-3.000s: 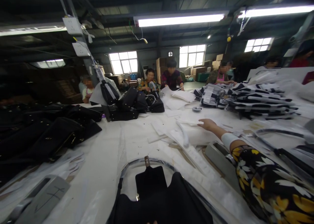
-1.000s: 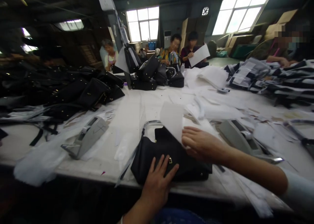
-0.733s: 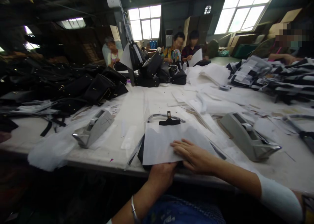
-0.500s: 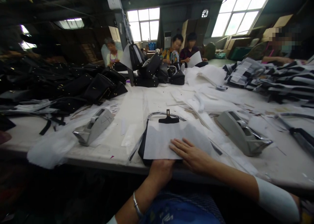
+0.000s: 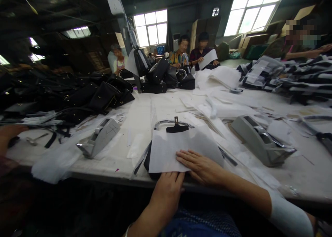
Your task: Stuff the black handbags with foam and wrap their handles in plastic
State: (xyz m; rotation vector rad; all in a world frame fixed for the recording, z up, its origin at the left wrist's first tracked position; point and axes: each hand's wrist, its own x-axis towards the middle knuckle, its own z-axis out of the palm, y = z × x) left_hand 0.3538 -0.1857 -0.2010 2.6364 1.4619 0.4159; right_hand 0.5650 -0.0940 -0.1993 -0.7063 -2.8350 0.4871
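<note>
A black handbag (image 5: 146, 161) lies on the table's near edge, its wrapped handle (image 5: 162, 123) pointing away from me. A white paper sheet (image 5: 166, 148) covers most of its upper face. Beyond the sheet, a black closure tab (image 5: 177, 127) with a metal end sticks out. My right hand (image 5: 201, 164) rests flat on the sheet, fingers stretched to the left. My left hand (image 5: 169, 185) touches the near edge of sheet and bag with its fingers extended; its thumb is hidden.
Grey tape dispensers stand left (image 5: 100, 138) and right (image 5: 261, 140) of the bag. Black bags (image 5: 98, 91) are heaped at the left. Plastic-wrapped pieces (image 5: 261, 72) pile up at far right. Another person's arm (image 5: 10, 135) reaches in at left; several people sit beyond.
My left hand has come up from below the bag's near edge, its fingers now on the sheet's edge. My right hand stays flat on the sheet. Another person's arm reaches farther in at left.
</note>
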